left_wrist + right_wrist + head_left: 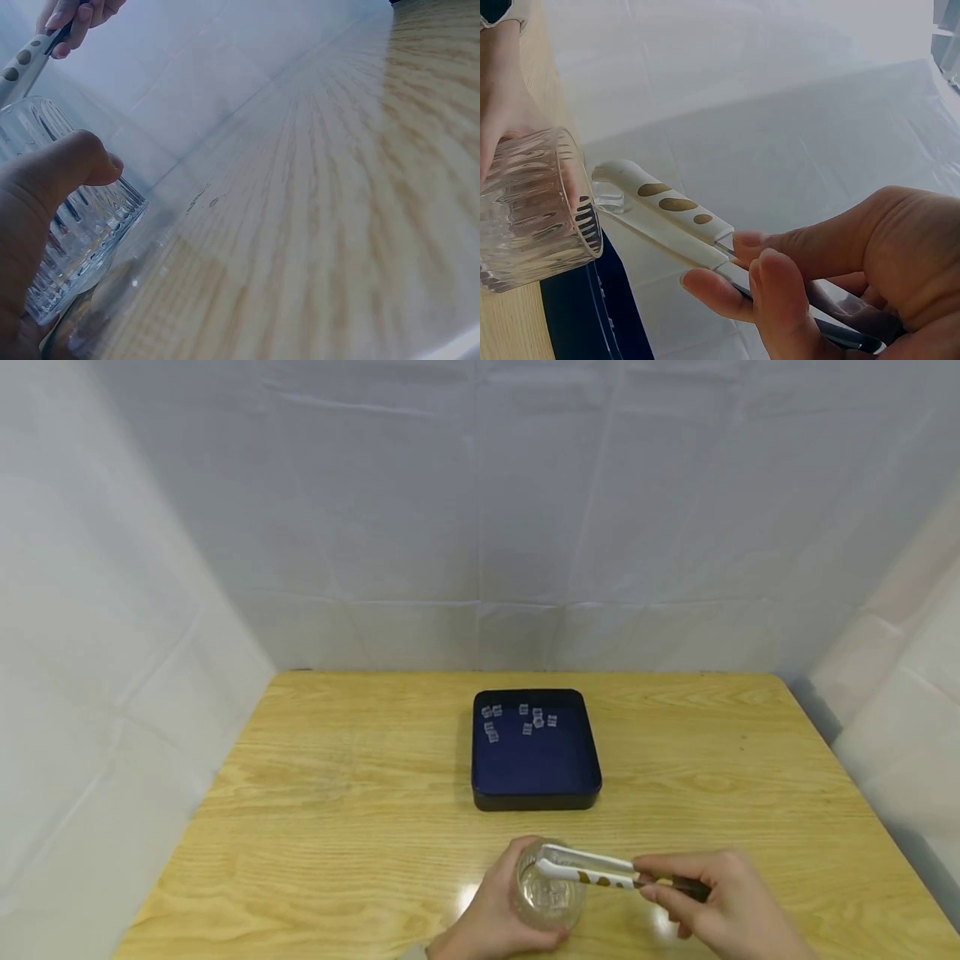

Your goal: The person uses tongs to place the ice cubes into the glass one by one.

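Note:
My left hand (491,906) is wrapped round a clear ribbed drinking glass (90,225) on the table. Clear pieces show at the bottom of the glass, blurred through its walls. Between thumb and fingers, my right hand (720,889) pinches a pair of tongs (679,214) with white tips, brown spots and dark handles. The tong tips are at the glass's rim, overlapping its mouth in the head view. A small clear cube (610,199) sits between the tips in the right wrist view.
Beyond the glass stands a dark blue square tray (536,772), with several small clear cubes (527,728) spread over its far half. The wooden table (337,827) is bordered by white sheeting (390,527) at the back and on both sides.

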Demonstrator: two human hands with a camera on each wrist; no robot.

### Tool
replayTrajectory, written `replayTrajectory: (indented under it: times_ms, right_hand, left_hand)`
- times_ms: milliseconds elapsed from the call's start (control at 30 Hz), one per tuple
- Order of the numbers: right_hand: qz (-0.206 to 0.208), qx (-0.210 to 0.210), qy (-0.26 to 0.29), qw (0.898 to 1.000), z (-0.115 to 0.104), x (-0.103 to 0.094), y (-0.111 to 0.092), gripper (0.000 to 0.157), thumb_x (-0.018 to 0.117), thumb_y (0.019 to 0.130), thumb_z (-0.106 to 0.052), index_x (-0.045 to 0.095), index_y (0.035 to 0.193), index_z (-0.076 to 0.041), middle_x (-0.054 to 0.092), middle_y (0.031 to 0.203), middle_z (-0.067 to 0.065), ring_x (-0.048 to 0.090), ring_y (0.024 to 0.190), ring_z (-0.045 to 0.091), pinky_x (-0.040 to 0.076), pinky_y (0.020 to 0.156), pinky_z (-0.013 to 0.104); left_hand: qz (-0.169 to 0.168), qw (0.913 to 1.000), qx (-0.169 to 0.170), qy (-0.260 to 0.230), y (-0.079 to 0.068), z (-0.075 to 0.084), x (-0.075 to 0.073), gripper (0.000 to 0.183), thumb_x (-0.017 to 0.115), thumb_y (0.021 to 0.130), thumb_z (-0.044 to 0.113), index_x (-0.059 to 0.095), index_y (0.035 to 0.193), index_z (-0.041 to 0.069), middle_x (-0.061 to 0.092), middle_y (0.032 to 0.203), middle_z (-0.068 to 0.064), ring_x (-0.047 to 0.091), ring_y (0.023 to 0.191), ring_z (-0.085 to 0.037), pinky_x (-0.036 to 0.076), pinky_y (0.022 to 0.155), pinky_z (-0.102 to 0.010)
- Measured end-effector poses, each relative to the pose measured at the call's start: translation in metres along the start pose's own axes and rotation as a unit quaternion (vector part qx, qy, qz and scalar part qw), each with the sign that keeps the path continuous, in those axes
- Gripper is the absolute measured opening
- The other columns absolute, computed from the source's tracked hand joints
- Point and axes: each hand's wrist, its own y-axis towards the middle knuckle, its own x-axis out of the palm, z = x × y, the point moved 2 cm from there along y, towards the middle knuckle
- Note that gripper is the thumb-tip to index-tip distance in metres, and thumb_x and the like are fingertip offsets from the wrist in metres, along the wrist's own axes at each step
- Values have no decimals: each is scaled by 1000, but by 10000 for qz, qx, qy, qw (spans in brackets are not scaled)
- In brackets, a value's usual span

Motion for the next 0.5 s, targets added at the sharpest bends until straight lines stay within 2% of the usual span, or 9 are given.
replayTrajectory:
  times_ms: [267,500]
  right_hand:
    - [6,108,-179,9998,-1,3,-1,25,72,89,-7,72,111,7,74,85,-1,57,48,4,50,41,27]
    - [61,191,-178,9996,0,2,-2,25,73,88,-6,72,110,6,74,83,-2,56,47,5,50,41,28]
  left_hand:
    - [24,10000,41,41,0,0,0,92,91,64,9,41,140,25,59,131,4,59,116,-19,49,100,-38]
    - [0,9999,-30,-118,0,-2,0,92,92,65,10,41,140,25,58,133,3,59,117,-20,49,101,-38]
